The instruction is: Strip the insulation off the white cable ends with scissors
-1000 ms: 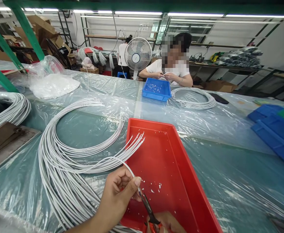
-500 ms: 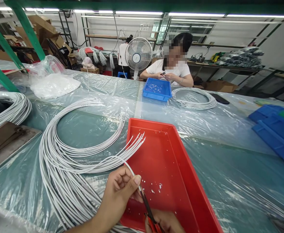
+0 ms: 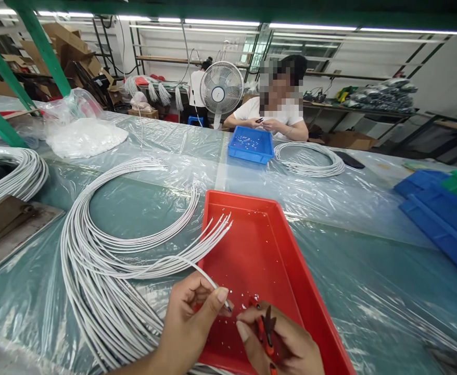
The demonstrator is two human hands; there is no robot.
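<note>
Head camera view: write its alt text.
Left hand pinches a white cable near its end over a red tray; right hand holds orange-handled cutters. Looped white cables overlap the tray's left edge; across the table, another person is behind a blue tray.

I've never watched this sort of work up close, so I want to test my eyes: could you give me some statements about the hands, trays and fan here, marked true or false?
1. The left hand pinches a white cable. True.
2. The right hand is empty. False: it holds a tool with orange-red handles.
3. The tray beneath the hands is green. False: it is a red tray.
4. A blue tray stands before the co-worker opposite. True.
5. The fan is right of that co-worker in the picture. False: the fan is left.
</note>
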